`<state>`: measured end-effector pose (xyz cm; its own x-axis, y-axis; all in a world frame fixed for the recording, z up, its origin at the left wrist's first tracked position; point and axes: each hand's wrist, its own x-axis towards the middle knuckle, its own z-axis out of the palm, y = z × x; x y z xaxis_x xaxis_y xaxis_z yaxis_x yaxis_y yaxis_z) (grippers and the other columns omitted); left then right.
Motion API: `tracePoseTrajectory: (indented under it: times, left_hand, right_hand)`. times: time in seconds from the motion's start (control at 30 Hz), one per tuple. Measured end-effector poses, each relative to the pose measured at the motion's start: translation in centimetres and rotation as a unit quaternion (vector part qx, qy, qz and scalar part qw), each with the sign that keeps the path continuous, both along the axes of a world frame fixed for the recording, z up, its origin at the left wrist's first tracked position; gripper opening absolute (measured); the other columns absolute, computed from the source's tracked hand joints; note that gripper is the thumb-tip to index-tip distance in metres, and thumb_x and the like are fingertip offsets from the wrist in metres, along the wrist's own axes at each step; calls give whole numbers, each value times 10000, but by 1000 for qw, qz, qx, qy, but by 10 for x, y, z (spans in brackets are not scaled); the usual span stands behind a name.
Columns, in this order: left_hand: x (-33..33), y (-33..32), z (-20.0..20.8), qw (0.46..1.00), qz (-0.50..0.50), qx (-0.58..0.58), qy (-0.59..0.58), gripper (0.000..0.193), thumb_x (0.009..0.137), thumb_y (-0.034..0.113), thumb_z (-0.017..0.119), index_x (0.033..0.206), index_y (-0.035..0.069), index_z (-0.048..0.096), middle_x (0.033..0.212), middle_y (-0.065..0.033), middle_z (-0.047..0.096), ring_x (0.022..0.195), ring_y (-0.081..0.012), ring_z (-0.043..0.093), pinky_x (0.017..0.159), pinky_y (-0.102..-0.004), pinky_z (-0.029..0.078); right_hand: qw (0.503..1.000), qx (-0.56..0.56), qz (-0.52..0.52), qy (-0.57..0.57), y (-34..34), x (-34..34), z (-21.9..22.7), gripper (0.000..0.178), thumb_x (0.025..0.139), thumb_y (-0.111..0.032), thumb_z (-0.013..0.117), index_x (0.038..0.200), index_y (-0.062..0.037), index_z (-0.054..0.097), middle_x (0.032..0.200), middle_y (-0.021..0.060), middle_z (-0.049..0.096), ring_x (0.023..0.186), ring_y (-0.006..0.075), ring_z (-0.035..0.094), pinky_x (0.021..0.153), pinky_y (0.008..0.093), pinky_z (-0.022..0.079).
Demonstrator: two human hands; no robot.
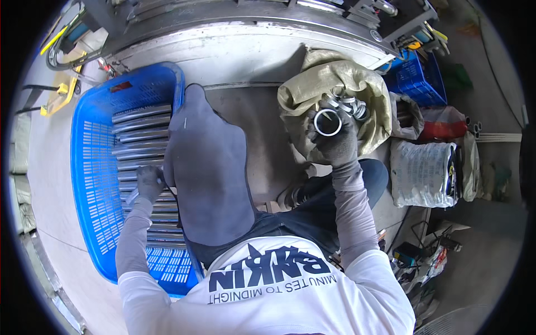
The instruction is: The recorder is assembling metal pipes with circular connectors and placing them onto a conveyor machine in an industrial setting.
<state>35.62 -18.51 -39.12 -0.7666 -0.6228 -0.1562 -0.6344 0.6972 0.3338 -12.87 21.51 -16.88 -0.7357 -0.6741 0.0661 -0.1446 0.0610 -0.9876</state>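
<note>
My right hand (339, 146), in a grey glove, holds a shiny metal ring (328, 134) upright at its fingers, over the mouth of an open beige woven sack (298, 92). More metal rings (357, 108) lie in the sack just beyond that hand. On the left, my gloved left hand (148, 184) is closed around a metal tube (132, 196) that slants across the others; its fingertips are partly hidden. Several metal tubes (142, 135) lie side by side in a long blue plastic basket (92, 184). A dark grey cover (212, 173) lies over my left leg, against the basket.
A machine bench (234, 14) with a white lower panel runs along the far side. Right of the sack are a blue crate (427, 84), a red sack (444, 123) and a stuffed white sack (421, 173). Tools and cables (413, 257) clutter the near right. A yellow-handled object (58, 97) is far left.
</note>
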Motion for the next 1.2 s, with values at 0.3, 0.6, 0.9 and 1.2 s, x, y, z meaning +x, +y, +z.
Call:
tracePoseTrajectory:
  times: [0.3,0.6,0.9,1.2]
  left_hand:
    - [-186,86,304,932,-27,-102,346,547,787,117,823,1292,0,649,1188,-148,711,1091,-334,685,937,-427,541]
    - [-289,213,309,939,-305,-109,115,710,758,315,815,1363,21,587,1107,-156,677,1024,-349,664,899,-470,507]
    - [-297,220,310,943,-309,-99,69,749,765,348,826,1386,19,568,1157,-151,663,1055,-330,667,899,-453,511]
    - [-300,220,306,940,-319,-98,76,756,770,340,824,1386,-10,559,1153,-166,665,1054,-344,666,899,-456,511]
  right_hand:
    - [892,-227,42,-388,-7,14,8,315,1105,-100,457,1369,33,565,1062,184,736,800,195,711,677,292,603]
    - [994,-62,-9,86,-6,43,1,403,1089,-299,456,1160,18,694,1096,159,721,982,270,708,937,359,517]
    - [994,-101,-41,14,-8,53,15,430,1114,-270,407,1160,56,684,1072,164,726,982,264,707,897,349,531]
    - [991,-85,-89,50,-14,57,12,352,1094,-161,423,1127,65,691,1056,166,724,966,257,702,892,349,535]
